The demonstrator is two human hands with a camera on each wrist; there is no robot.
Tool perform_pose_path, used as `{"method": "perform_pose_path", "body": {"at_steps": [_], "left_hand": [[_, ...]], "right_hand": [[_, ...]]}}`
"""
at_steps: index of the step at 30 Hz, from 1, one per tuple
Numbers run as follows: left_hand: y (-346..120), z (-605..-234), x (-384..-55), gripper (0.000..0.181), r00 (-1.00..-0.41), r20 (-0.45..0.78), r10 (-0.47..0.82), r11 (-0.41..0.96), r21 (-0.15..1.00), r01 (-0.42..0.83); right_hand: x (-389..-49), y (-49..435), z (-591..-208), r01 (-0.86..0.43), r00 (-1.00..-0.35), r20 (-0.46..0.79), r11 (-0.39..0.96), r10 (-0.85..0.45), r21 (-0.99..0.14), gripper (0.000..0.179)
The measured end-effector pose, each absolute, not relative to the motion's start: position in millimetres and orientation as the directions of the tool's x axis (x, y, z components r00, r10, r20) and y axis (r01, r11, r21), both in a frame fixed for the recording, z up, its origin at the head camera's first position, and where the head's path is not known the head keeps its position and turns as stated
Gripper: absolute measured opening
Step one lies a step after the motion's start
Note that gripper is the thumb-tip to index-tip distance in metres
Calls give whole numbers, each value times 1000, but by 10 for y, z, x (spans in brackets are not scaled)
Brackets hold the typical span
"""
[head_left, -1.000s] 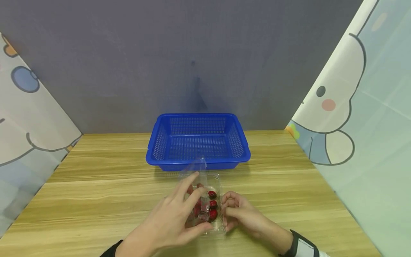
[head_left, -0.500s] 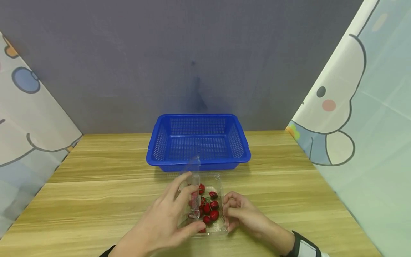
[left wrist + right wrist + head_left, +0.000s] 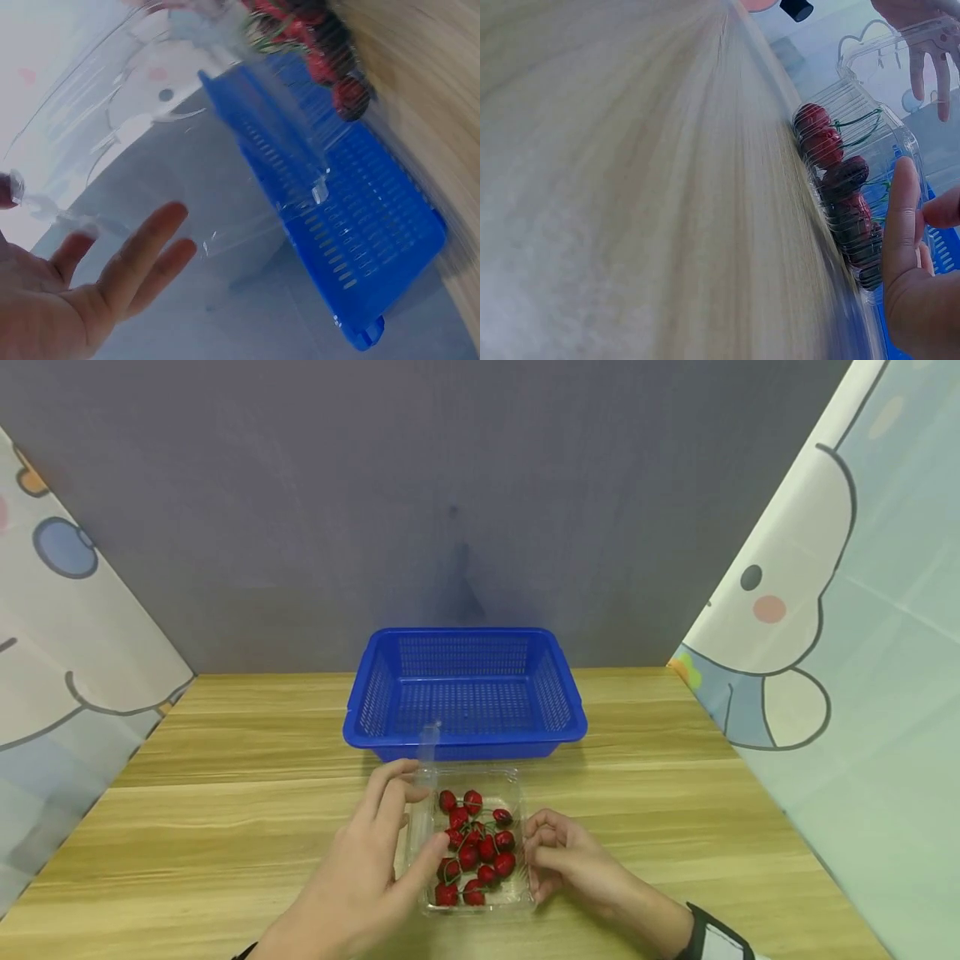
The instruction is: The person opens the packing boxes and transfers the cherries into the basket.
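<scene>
Red cherries (image 3: 468,858) with green stems lie in a clear plastic box (image 3: 517,785) on the table; its hinged lid (image 3: 428,747) stands raised at the left side. My left hand (image 3: 367,856) is at this lid, with thumb and fingers spread apart; in the left wrist view its fingers (image 3: 139,259) look nearly straight against the transparent plastic. Exactly where they touch is hard to see. At the box's right wall, my right hand (image 3: 573,856) holds the rim with curled fingers. Up close, the right wrist view shows its thumb and forefinger (image 3: 902,217) at that rim.
Directly behind the box stands a blue plastic basket (image 3: 465,747) with perforated walls. A wooden table (image 3: 247,793) lies under everything. A grey panel (image 3: 300,527) rises at the back, and cartoon-printed sheets (image 3: 795,610) flank both sides.
My left hand has moved left, and the lid has swung up and left from over the cherries, so many more of them show. My right hand has hardly moved at the box's side.
</scene>
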State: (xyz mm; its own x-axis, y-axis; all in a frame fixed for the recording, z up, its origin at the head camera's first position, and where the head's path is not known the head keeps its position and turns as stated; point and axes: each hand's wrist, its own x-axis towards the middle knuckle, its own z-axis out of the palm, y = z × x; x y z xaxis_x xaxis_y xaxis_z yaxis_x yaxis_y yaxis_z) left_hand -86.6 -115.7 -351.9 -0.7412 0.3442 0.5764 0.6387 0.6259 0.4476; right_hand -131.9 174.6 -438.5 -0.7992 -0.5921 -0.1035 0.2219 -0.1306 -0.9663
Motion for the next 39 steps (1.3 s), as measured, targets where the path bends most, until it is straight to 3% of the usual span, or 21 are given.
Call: {"method": "perform_pose_path", "body": {"at_steps": [6,15,25,39], "left_hand": [[-1220,-3482,-807,35,-796,526,300,576,565,591],[-1357,-3470,-757,68,-844,467,262,563,637,527],[-1485,-3435,-737,60,-918,374,131,614,697,371],[-1678,-3427,-804,45,-951,305,56,656,707,265]], "right_hand": [[-1319,1762,-4379,216,-801,-109,-114,-589,-970,29],[-1309,1788,-4391,216,-799,-112,-108,-591,-970,27],[-1306,1809,-4390,207,-797,-98,-117,-596,-971,26],[-1297,1827,-4386,215,-797,-91,-140,-597,-967,27]]}}
